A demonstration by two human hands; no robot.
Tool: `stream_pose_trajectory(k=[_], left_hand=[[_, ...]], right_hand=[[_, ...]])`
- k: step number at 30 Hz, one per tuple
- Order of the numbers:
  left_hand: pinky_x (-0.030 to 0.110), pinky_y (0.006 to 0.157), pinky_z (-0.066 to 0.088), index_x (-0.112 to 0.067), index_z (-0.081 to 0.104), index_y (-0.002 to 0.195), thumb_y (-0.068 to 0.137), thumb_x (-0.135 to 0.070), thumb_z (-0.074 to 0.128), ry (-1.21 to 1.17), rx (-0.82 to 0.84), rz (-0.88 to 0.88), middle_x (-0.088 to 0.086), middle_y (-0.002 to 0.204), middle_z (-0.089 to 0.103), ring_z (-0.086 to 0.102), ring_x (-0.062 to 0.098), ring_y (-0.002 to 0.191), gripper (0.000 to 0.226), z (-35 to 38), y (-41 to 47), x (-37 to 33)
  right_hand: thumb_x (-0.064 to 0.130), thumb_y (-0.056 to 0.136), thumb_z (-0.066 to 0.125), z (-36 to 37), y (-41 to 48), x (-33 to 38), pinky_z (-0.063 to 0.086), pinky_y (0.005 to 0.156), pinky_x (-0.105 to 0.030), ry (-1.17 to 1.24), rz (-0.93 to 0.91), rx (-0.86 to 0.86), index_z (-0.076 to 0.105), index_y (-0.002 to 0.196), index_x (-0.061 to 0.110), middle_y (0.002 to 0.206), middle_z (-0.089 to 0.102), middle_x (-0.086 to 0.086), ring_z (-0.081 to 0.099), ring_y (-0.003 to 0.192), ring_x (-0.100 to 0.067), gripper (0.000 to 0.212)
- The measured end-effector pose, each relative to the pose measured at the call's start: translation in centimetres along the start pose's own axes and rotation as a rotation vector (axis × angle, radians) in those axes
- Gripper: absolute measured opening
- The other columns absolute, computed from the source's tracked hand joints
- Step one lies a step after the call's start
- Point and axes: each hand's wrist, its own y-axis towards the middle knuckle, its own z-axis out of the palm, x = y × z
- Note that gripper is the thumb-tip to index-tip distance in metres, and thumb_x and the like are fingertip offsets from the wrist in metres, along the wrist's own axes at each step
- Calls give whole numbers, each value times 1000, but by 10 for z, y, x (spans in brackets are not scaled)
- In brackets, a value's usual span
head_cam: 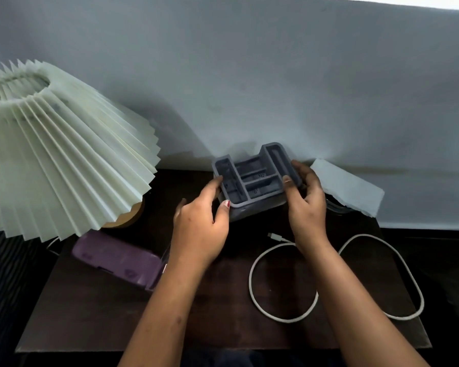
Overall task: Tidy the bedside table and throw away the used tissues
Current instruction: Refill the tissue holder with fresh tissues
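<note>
A grey plastic organiser tray (252, 178) with several empty compartments is at the back middle of the dark wooden bedside table (223, 313). My left hand (199, 229) grips its left front corner and my right hand (306, 207) grips its right side. A white tissue (347, 186) lies at the table's back right, against the wall. A white charging cable (284, 308) lies in loops on the right half of the table. A purple case (117, 260) rests on the left, partly behind my left forearm.
A lamp with a pleated cream shade (59, 149) and wooden base (127, 215) stands at the back left and overhangs that side. A grey wall (249, 88) runs right behind the table. A dark object (337, 206) lies under the tissue's edge.
</note>
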Motion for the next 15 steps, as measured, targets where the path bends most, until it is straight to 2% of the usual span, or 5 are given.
stream_pose_trajectory(k=[3, 6, 8, 12, 15], left_hand=[[48, 108, 33, -23, 58, 123, 83, -25, 46, 76, -4, 33, 3, 105, 72, 65, 23, 100, 42, 3, -2, -4], [46, 105, 32, -23, 65, 112, 80, -18, 45, 289, 9, 120, 3, 93, 73, 66, 23, 92, 38, 10, -5, -10], [48, 100, 37, -22, 69, 104, 72, -14, 51, 385, 11, 215, 0, 86, 73, 63, 24, 88, 37, 19, -10, -16], [50, 102, 34, -22, 68, 99, 68, -13, 40, 366, 13, 301, -4, 83, 70, 57, 23, 90, 42, 28, -14, -23], [51, 105, 27, -23, 67, 91, 67, -16, 36, 323, -24, 290, -5, 83, 68, 56, 21, 92, 40, 22, -10, -17]], right_hand=[[23, 86, 64, -5, 1, 2, 43, 102, -34, -98, -34, 10, 62, 103, 27, 114, 63, 6, 55, 113, -8, 17], [17, 84, 66, -7, 3, 3, 27, 101, -7, -255, -51, 17, 66, 99, 20, 136, 50, -6, 41, 130, -11, 16], [13, 83, 65, -4, 0, 7, 19, 95, 1, -354, -84, 27, 66, 101, 17, 141, 42, -9, 35, 134, -17, 19], [24, 86, 60, 9, -16, 20, 29, 94, -22, -628, -130, 41, 63, 109, 21, 134, 40, -2, 32, 123, -26, 23], [41, 87, 55, 14, -25, 35, 39, 76, -30, -763, -161, 48, 58, 113, 24, 123, 44, 0, 44, 112, -26, 30]])
